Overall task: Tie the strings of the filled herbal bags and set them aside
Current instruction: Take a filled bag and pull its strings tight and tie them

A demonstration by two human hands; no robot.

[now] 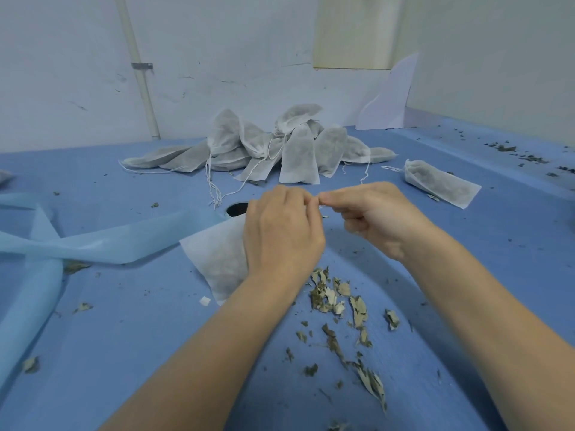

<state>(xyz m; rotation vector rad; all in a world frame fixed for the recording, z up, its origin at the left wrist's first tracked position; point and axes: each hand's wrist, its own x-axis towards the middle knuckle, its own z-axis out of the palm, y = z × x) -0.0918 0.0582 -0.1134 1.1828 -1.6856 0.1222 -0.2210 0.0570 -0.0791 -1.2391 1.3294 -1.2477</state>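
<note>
Blue surface (130,321), wide view from above.

Left hand (281,234): fingers curling, fingertips pinching something thin at the point where both hands are meeting; the hand is lying over the top of the white herbal bag (217,262). The string itself is too fine to make out between the fingers.

Right hand (370,213): fingers curling, thumb and forefinger pinching at the same meeting point, just beside the left fingertips.

Herbal bag in work: lying near the middle of the surface, partly hiding under the left hand, its lower corner pointing toward the near edge.

Pile of filled bags (280,144): heaping toward the far edge, against the wall, strings trailing forward onto the surface.

Single filled bag (441,183): lying apart toward the far right side, its drawstring end pointing left.

Loose dried leaves (345,306): scattering between the forearms, toward the near edge.

Pale blue fabric strips (93,241): crossing at the left side.

Round hole (236,209): showing in the surface, just left of the left hand.
</note>
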